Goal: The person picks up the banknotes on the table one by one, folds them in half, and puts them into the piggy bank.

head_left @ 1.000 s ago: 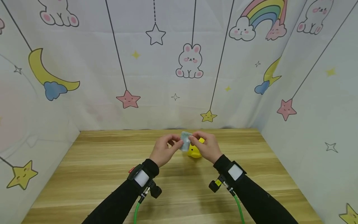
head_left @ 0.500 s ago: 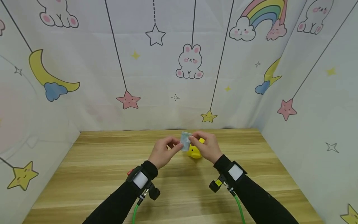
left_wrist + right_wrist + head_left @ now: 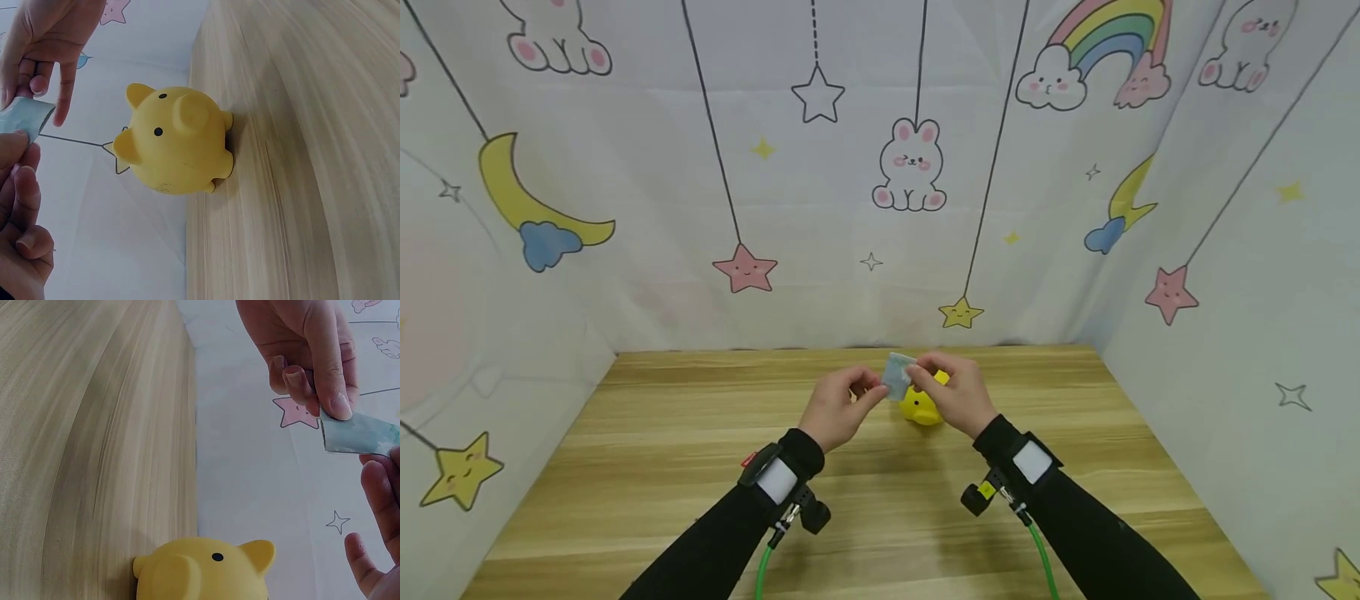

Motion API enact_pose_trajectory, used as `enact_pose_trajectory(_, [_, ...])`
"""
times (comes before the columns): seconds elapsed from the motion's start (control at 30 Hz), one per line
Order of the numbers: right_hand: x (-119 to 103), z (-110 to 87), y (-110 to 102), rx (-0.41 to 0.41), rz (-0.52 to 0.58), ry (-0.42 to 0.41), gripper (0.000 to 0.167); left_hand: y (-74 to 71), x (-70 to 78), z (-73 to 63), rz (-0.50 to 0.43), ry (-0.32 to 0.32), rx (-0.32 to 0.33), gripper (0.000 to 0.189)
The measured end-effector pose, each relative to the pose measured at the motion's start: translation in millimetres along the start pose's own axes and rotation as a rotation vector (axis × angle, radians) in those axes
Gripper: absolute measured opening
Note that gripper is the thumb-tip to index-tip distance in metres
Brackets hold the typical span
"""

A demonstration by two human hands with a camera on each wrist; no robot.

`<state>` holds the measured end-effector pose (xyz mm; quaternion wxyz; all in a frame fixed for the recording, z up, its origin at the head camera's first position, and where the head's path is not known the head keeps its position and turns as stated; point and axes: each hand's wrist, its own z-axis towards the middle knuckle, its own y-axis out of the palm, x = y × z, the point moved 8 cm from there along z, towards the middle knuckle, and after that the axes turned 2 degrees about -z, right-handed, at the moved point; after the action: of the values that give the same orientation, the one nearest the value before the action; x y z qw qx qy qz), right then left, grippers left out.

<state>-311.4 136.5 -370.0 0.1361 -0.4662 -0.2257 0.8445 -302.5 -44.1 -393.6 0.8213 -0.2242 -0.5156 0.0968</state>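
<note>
A pale green folded banknote [image 3: 896, 377] is held up between both hands, above and in front of a yellow piggy bank [image 3: 920, 411]. My left hand [image 3: 837, 406] pinches its left side between thumb and fingers. On the other side, my right hand [image 3: 958, 393] pinches the upper right edge. In the left wrist view the piggy bank [image 3: 178, 144] stands upright on the table, snout towards me, apart from the hands. The right wrist view shows the banknote [image 3: 356, 435] lengthwise, with the left thumb flat on one end. Its top slot, if any, is hidden.
The wooden table [image 3: 700, 442] runs back to a white cloth backdrop [image 3: 820, 183] printed with bunnies, stars and moons. Side cloths flank it left and right. A green cable [image 3: 1039, 550] trails from each wrist camera.
The left hand has shifted its fingers slightly along the banknote's edge, and the note now tilts a little more. The right hand and the piggy bank stay nearly still.
</note>
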Motion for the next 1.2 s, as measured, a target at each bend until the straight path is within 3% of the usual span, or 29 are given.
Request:
enact_pose_trajectory(0.33, [2, -1.5, 4, 0.003, -0.003, -0.003, 0.012, -0.5, -2.9, 0.4, -0.015, -0.064, -0.054, 0.009])
enact_pose_trajectory(0.87, [0, -0.8, 7, 0.004, -0.026, -0.02, 0.01, -4.2, 6.3, 2.1, 0.091, -0.018, 0.066, 0.013])
enact_pose_trajectory(1.07, [3, 0.5, 7, 0.016, -0.043, 0.0, 0.01, -3.6, 9.6, 2.4, 0.183, 0.003, 0.101, 0.014])
enact_pose_trajectory(1.2, [3, 1.0, 7, 0.022, -0.051, -0.005, 0.01, -3.1, 15.1, 1.0, 0.276, 0.052, 0.13, 0.014])
